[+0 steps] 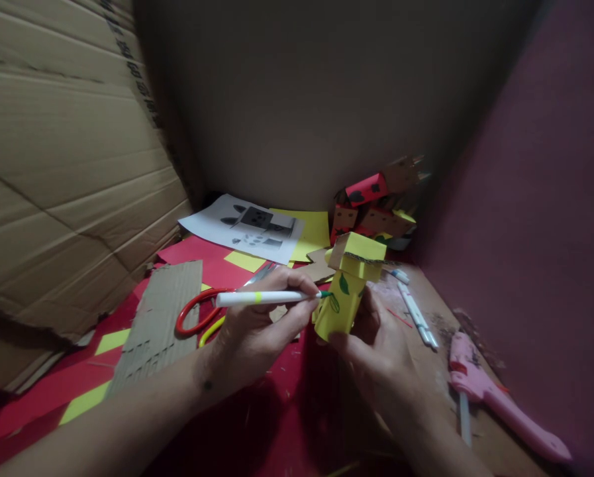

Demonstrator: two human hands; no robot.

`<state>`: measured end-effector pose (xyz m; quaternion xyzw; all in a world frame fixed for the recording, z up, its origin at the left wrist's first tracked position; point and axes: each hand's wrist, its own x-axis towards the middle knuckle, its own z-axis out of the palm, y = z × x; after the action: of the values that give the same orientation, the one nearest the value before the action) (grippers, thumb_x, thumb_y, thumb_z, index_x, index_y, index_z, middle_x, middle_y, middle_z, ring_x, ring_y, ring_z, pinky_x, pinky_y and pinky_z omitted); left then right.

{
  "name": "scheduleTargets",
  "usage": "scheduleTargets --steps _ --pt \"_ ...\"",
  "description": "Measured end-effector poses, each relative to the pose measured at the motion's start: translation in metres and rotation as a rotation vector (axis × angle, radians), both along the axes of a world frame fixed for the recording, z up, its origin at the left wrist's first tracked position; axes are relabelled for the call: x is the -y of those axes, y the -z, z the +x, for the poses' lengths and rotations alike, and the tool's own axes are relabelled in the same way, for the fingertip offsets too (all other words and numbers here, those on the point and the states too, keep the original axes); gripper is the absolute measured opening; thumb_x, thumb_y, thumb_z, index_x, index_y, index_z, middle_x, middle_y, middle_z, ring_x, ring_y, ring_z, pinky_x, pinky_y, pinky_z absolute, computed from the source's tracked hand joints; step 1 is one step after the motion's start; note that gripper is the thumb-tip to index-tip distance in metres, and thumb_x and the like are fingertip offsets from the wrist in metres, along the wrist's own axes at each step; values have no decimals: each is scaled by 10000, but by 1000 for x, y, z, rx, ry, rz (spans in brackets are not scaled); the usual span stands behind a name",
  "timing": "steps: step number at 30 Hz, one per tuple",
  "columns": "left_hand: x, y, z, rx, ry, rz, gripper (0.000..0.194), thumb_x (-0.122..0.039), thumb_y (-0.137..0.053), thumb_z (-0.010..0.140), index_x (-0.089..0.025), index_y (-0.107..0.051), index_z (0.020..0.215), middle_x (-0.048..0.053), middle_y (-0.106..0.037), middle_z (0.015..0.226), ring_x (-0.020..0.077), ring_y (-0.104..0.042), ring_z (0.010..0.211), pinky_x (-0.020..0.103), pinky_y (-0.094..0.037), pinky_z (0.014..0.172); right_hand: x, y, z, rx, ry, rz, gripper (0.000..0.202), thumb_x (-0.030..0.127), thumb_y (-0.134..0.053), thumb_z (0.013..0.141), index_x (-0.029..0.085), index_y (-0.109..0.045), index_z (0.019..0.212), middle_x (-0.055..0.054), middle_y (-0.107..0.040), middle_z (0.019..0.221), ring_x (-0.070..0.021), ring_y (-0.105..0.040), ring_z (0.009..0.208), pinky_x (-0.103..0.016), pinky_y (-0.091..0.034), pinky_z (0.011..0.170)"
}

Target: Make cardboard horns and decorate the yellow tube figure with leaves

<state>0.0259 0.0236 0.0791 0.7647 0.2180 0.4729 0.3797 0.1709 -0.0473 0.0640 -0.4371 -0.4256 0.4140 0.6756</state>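
At four o'clock from the middle of my view, my right hand pinches a yellow paper toy by its lower end; my left hand pinches a marker, green tip at a drawn leaf. Scissors lie at eight o'clock.

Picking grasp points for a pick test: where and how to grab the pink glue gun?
Probably mid-handle, coming from above or the near side. The pink glue gun lies with that long, slim handle slanting toward the camera, away from its smudged far end and angled off the protruding glue stick. The purple surface stands close on the right, so that side looks tighter.
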Motion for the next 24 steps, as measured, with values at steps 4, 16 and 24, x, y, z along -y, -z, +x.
scheduleTargets --steps 4,16,24 --pt "-1 -1 0 -7 8 2 54 -176 -563 882 -205 -609 886 -9 -596 737 117 -564 621 244 -475 544 1 -4 1 56 -6 -17 392 179 -720 657 250 -551 1002 -40 -599 990 -244 -577 943 -397 -488 831" --pt "1 -2 -1 8 -1 -8 54 -170 -574 871 -207 -612 883 -21 -576 681 107 -521 561 232 -430 489 -3 6 2 -213 -99 47 416 144 -753 625 252 -618 1003 -30 -648 964 -240 -601 901 -386 -494 804" --pt "4 -3 -2 42 2 23 73 -157 -580 863 -213 -619 890 -12 -608 722 111 -548 576 246 -447 501 -3 7 3 -276 -103 47 453 111 -751 599 254 -659 1020 -43 -685 1003 -264 -632 941 -416 -520 834"
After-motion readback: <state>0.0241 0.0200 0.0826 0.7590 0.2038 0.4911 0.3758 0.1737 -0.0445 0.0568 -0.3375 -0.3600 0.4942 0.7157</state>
